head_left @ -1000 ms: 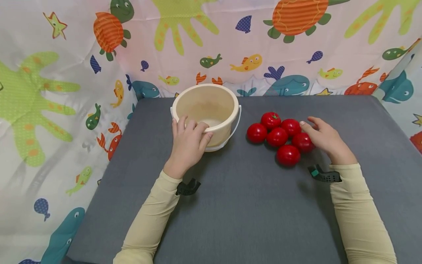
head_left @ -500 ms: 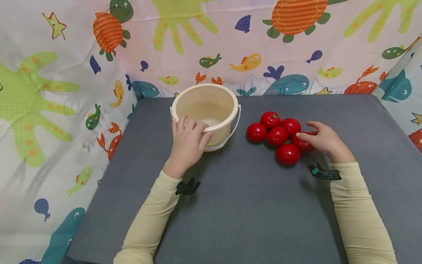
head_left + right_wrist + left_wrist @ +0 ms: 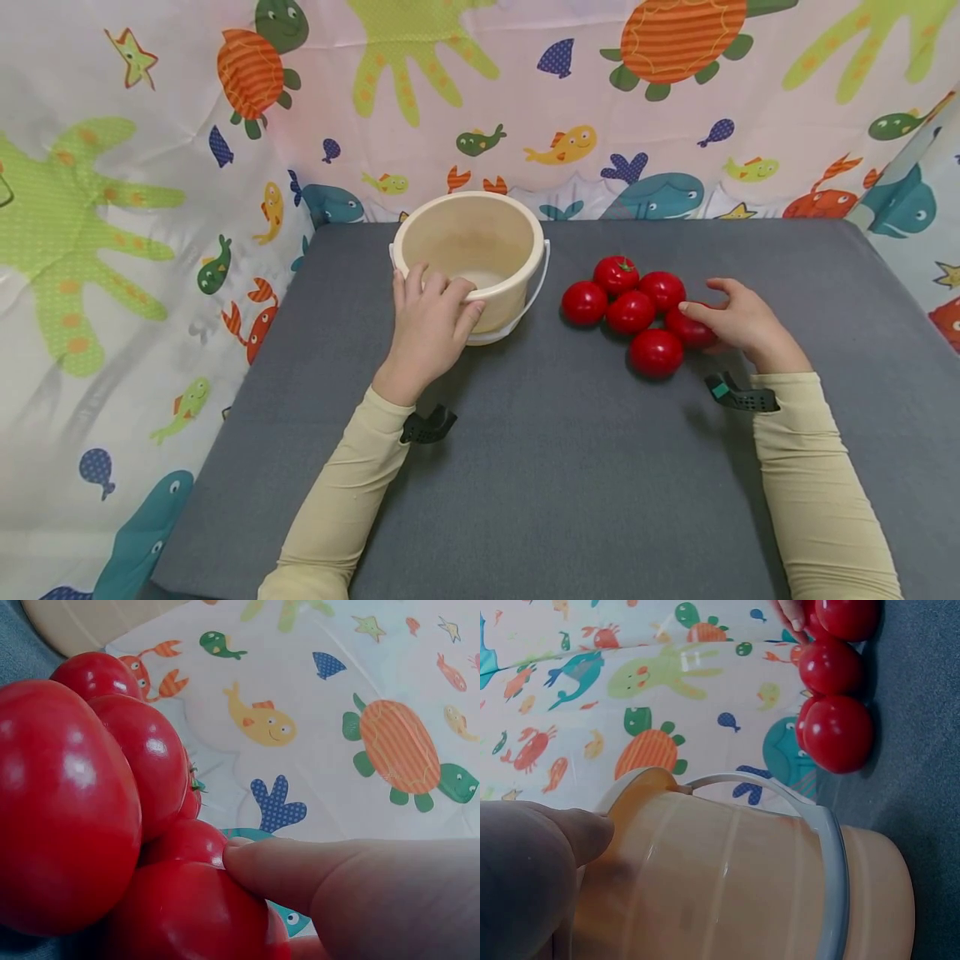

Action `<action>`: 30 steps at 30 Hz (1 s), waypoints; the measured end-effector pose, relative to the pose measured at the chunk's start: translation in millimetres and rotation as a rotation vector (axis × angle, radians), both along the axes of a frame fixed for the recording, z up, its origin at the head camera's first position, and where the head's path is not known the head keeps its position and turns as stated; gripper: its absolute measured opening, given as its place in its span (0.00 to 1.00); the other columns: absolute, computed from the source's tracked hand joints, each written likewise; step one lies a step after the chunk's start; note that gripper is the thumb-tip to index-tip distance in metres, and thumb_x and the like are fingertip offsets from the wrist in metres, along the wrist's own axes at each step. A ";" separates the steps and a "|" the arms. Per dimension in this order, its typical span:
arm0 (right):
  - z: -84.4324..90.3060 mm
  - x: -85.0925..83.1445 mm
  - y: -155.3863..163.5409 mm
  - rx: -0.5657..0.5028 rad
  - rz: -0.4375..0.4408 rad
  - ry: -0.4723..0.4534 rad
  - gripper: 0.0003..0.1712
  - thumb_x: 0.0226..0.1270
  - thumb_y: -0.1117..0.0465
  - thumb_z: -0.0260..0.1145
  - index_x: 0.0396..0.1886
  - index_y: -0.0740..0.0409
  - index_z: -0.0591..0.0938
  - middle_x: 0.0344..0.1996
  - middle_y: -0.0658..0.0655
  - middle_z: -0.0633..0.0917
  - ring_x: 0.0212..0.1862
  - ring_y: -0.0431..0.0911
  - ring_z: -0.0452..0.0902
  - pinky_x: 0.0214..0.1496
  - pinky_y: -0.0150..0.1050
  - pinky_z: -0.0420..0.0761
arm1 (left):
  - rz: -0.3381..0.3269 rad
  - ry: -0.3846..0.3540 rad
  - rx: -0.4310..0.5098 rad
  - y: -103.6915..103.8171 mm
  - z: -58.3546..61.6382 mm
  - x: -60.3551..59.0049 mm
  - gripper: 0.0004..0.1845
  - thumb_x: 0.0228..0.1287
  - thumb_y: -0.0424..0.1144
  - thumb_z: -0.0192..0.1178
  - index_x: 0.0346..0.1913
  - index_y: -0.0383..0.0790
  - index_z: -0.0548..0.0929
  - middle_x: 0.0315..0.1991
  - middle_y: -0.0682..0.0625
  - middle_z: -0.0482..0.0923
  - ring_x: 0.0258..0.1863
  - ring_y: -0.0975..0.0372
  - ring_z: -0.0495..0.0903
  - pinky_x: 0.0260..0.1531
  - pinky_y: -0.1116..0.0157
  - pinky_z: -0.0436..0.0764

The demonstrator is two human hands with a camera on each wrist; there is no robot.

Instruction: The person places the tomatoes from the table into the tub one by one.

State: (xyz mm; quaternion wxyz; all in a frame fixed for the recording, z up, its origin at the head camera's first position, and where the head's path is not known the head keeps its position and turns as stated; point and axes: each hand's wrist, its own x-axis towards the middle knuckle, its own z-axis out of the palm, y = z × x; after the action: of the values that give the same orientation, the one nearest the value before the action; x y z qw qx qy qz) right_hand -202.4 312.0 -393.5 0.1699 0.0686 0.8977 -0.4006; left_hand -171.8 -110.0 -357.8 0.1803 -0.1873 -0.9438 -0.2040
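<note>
My left hand [image 3: 427,329] grips the near rim of a cream bucket [image 3: 517,308], its fingers over the edge and the thumb outside. The left wrist view shows the bucket's wall [image 3: 727,877] and its white handle [image 3: 832,877] hanging down. At the right edge of a cluster of red tomatoes [image 3: 630,312], my right hand [image 3: 742,321] holds the outermost tomato [image 3: 686,325] between thumb and fingers. In the right wrist view the thumb [image 3: 277,866] lies against that tomato [image 3: 195,915], while most of the fingers are hidden behind it.
The grey table [image 3: 570,475] meets a cloth wall [image 3: 420,158] with sea animals printed on it at the back and left. Several tomatoes crowd together right of the bucket, one [image 3: 656,354] just in front of the held one. Dark straps circle both wrists.
My right hand has come down from above the tomatoes, its thumb and fingers closing about the outermost one. My left hand and the bucket have stayed put.
</note>
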 end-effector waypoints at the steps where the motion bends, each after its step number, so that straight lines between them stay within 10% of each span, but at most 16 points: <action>1: -0.2 0.3 0.2 -0.003 -0.001 -0.003 0.56 0.74 0.39 0.59 0.81 0.68 0.43 0.68 0.80 0.64 0.62 0.70 0.70 0.45 0.50 0.89 | -0.001 0.000 0.001 -0.1 -0.1 0.1 0.14 0.75 0.49 0.57 0.48 0.42 0.83 0.45 0.40 0.78 0.72 0.40 0.60 0.72 0.27 0.44; 11: 3.8 5.7 1.9 -0.027 -0.009 0.012 0.45 0.75 0.37 0.57 0.72 0.69 0.61 0.63 0.75 0.68 0.54 0.61 0.76 0.44 0.47 0.89 | -0.003 -0.008 0.002 -0.5 0.5 0.2 0.14 0.76 0.49 0.56 0.48 0.42 0.83 0.45 0.40 0.78 0.73 0.40 0.59 0.72 0.28 0.44; 30: 41.6 -0.9 -18.9 -0.033 -0.044 0.173 0.44 0.74 0.37 0.57 0.72 0.68 0.63 0.65 0.76 0.70 0.49 0.55 0.79 0.38 0.42 0.89 | 0.005 -0.017 -0.003 -2.0 0.3 -1.5 0.14 0.76 0.49 0.56 0.49 0.43 0.83 0.45 0.41 0.78 0.73 0.41 0.60 0.73 0.28 0.44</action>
State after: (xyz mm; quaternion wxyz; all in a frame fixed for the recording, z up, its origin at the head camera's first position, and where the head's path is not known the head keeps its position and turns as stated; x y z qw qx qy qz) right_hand -203.3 293.0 -351.8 0.0841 0.0506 0.9006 -0.4234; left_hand -173.2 -112.0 -357.5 0.1724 -0.1834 -0.9461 -0.2039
